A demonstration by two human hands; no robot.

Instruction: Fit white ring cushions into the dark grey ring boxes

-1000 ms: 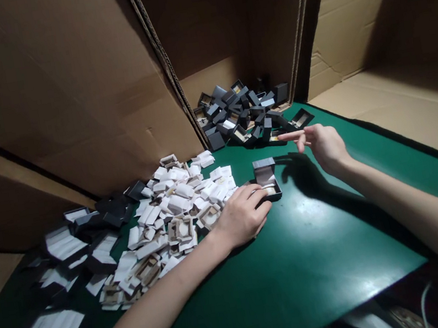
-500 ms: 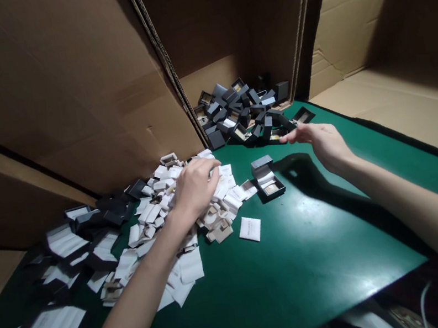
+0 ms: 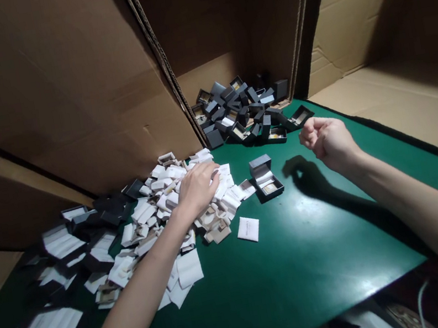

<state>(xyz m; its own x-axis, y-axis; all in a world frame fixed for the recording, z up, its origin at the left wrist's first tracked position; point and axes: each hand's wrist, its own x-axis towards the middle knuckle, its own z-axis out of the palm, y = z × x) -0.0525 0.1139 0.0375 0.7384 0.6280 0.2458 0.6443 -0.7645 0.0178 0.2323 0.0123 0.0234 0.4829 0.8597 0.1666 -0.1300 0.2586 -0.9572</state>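
Observation:
My left hand (image 3: 199,188) rests palm down on a heap of small white and beige paper inserts (image 3: 160,213), its fingers curled into the pile; what it grips, if anything, is hidden. An open dark grey little box (image 3: 266,178) stands on the green mat (image 3: 286,264) just right of that hand. My right hand (image 3: 326,141) hovers above the mat to the right of the box, fingers curled into a loose fist with nothing seen in them. One white card (image 3: 249,229) lies alone in front of the heap.
A pile of dark grey boxes (image 3: 241,110) fills the mouth of an open carton at the back. Large cardboard sheets (image 3: 63,83) stand behind and to the left. More dark boxes with white inserts (image 3: 73,244) lie at the left. Flat cardboard (image 3: 393,101) lies at the right.
My left hand left the open box and moved left onto the insert heap, scattering some cards. My right hand pulled back from the box pile and curled its fingers shut.

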